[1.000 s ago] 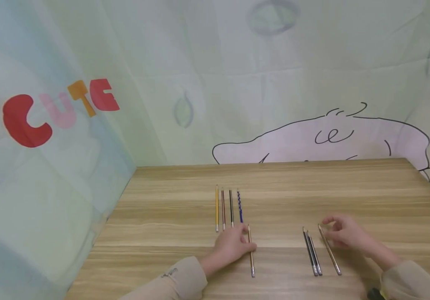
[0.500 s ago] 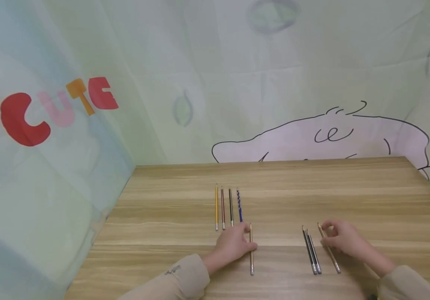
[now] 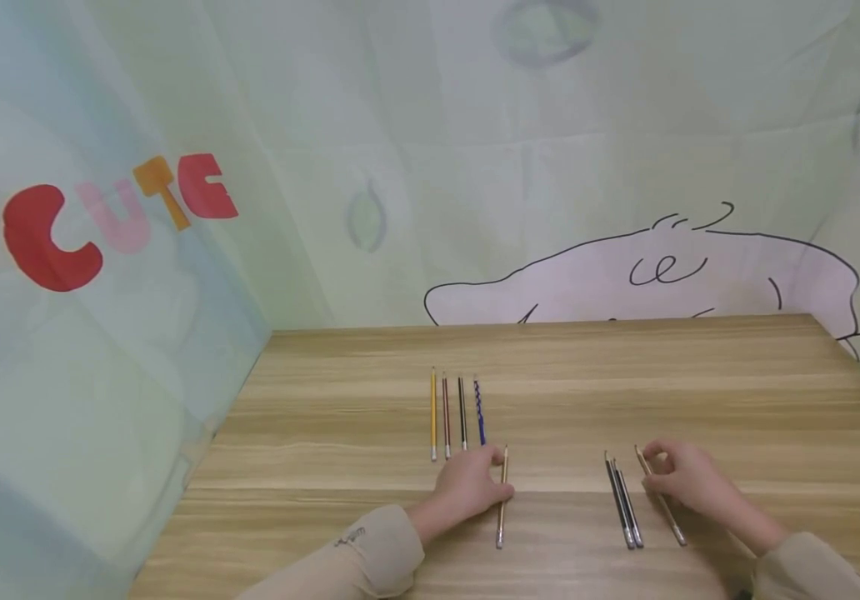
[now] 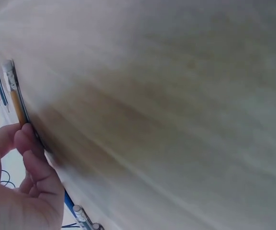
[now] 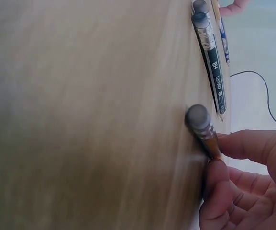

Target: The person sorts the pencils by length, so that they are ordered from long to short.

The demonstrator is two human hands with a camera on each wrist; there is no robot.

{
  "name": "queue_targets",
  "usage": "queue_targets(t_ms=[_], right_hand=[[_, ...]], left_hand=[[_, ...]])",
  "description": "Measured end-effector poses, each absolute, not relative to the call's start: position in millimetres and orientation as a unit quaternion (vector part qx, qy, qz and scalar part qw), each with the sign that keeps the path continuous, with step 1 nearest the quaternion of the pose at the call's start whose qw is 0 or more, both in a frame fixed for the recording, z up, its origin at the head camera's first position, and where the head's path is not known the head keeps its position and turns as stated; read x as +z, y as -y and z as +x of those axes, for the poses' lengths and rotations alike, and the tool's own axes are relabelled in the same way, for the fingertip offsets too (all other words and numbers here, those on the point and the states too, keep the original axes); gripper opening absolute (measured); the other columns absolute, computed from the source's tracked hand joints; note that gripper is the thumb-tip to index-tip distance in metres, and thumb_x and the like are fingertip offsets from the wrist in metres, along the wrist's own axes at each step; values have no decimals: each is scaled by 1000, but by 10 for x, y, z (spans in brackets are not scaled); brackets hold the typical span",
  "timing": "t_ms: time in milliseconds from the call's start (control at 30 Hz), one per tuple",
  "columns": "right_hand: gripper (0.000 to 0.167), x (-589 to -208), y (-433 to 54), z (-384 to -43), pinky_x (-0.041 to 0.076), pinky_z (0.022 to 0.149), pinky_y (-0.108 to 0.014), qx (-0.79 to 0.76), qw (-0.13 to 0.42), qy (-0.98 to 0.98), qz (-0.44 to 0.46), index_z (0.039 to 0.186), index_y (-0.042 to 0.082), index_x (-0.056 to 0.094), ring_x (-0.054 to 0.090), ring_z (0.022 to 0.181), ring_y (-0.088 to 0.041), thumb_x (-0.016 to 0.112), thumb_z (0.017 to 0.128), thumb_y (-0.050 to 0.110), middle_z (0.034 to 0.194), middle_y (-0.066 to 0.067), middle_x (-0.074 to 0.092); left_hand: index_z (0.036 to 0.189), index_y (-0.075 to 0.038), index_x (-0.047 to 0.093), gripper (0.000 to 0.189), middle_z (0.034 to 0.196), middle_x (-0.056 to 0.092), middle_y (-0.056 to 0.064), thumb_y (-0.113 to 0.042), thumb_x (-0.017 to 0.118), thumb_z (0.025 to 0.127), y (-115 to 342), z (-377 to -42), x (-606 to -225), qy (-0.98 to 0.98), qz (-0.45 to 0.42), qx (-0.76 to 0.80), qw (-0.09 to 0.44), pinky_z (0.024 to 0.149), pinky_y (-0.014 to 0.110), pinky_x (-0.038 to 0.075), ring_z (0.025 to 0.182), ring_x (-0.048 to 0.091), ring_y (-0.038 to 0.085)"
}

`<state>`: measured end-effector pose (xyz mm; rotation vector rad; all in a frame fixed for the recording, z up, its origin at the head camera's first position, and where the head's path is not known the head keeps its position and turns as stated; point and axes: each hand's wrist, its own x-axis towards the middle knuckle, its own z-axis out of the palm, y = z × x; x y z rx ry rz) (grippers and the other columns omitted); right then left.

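Note:
In the head view my left hand [image 3: 467, 485] pinches a gold pencil [image 3: 501, 521] lying nearly straight up and down the table, eraser end toward me. The left wrist view shows thumb and fingertips on this pencil's golden barrel [image 4: 17, 103]. Farther right, my right hand [image 3: 688, 478] pinches a second gold pencil [image 3: 672, 521] that slants, its eraser end down and to the right. Its round grey eraser [image 5: 198, 116] faces the camera in the right wrist view. Just left of it, several dark pencils [image 3: 620, 500] lie close together; one reads HB.
Beyond my left hand, a yellow pencil [image 3: 433, 417], a dark red pencil [image 3: 446, 417], a black pencil [image 3: 462, 412] and a blue patterned pencil [image 3: 478, 408] lie side by side. The wooden table [image 3: 340, 375] meets a printed cloth [image 3: 310, 208] at its back and left edges.
My right thumb and fingers have closed onto the slanting gold pencil, and its eraser end has swung slightly right. The left gold pencil has turned a little, its point shifting right and its eraser left.

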<state>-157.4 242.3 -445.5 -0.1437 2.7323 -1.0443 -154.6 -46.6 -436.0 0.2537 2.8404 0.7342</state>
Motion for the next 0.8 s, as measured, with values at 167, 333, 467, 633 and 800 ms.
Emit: queue_targets(t_ms=[167, 333, 467, 633, 800], right_hand=[[41, -4449, -2411, -1561, 38, 40, -22, -345, 103, -931, -57, 107, -6, 52, 46, 47, -12, 65, 70, 8, 57, -3, 50], [41, -4437, -2399, -1559, 38, 41, -22, -340, 104, -933, -56, 106, -6, 53, 47, 47, -13, 65, 69, 7, 57, -3, 51], [40, -4430, -2389, -1561, 39, 41, -22, -339, 105, -933, -54, 105, -6, 53, 47, 47, -13, 65, 69, 7, 57, -3, 51], [41, -4435, -2382, -1566, 39, 41, -23, -336, 101, -935, -51, 104, -6, 53, 47, 47, -13, 65, 68, 8, 57, -3, 51], [42, -4439, -2382, -1562, 38, 41, -23, -332, 96, -937, -52, 104, -6, 54, 46, 46, -12, 66, 67, 10, 57, -2, 50]], left_hand=[[102, -11, 60, 41, 95, 65, 4, -25, 74, 66, 454, -1552, -4341, -960, 82, 243, 107, 59, 24, 43, 70, 53, 12], [100, -11, 60, 40, 90, 64, 3, -23, 74, 64, 449, -1553, -4325, -963, 89, 231, 104, 57, 23, 41, 66, 50, 10], [98, -10, 60, 40, 86, 63, 2, -24, 74, 63, 448, -1557, -4324, -967, 97, 216, 95, 54, 22, 39, 64, 49, 11], [96, -10, 59, 41, 84, 63, 1, -26, 74, 62, 447, -1565, -4338, -969, 100, 207, 92, 55, 23, 40, 64, 49, 11], [98, -11, 59, 42, 82, 61, -1, -29, 74, 63, 442, -1568, -4356, -968, 97, 209, 101, 52, 21, 38, 61, 47, 9]])
